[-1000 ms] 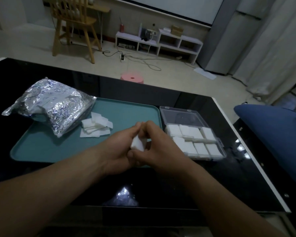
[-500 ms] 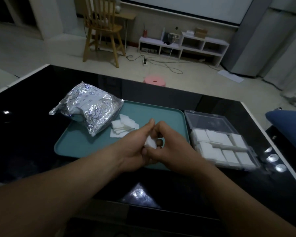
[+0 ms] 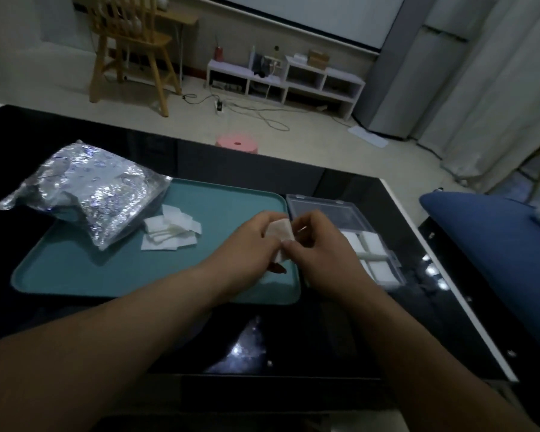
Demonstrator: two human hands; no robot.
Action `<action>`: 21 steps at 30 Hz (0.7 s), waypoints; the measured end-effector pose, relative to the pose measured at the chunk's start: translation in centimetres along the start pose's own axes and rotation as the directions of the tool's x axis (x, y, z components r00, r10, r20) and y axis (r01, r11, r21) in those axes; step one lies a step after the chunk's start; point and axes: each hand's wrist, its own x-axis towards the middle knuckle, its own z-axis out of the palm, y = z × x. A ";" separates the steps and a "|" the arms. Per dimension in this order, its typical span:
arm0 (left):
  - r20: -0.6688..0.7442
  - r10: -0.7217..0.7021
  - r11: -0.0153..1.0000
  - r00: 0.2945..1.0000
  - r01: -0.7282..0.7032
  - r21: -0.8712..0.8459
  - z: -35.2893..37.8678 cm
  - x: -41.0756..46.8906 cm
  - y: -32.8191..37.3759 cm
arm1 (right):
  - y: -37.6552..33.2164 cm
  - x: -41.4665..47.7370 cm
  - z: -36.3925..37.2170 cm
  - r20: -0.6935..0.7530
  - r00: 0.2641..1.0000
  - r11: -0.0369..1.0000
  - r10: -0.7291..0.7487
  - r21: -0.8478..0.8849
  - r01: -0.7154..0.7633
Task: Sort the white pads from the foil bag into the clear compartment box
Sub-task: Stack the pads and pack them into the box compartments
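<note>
Left hand (image 3: 250, 244) and right hand (image 3: 321, 247) together pinch one white pad (image 3: 279, 233) above the tray's (image 3: 113, 275) 3 o'clock edge; box (image 3: 356, 219) just beyond; bag (image 3: 88, 188) at 10 o'clock.

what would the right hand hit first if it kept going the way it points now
Probably the white pad both hands pinch, then the left hand right behind it. The right hand points left, away from the clear box; depth is unclear.

White pads (image 3: 170, 232) lie heaped beside crinkled foil bag (image 3: 88, 188); clear compartment box (image 3: 349, 232) open.
</note>
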 end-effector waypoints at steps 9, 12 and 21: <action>0.273 0.335 0.528 0.902 -0.420 0.738 4.9 1.9 -2.8 | 9.3 0.5 -9.3 -0.115 0.915 0.916 0.387 0.160 -0.368; 0.365 0.246 0.325 0.898 -0.431 0.842 6.8 1.5 -4.1 | 10.4 0.6 -8.1 -0.044 0.913 0.914 0.405 0.008 -0.405; 0.339 0.258 0.293 0.905 -0.407 0.865 7.5 2.0 -5.0 | 10.7 1.3 -7.5 0.037 0.928 0.922 0.371 -0.139 -0.363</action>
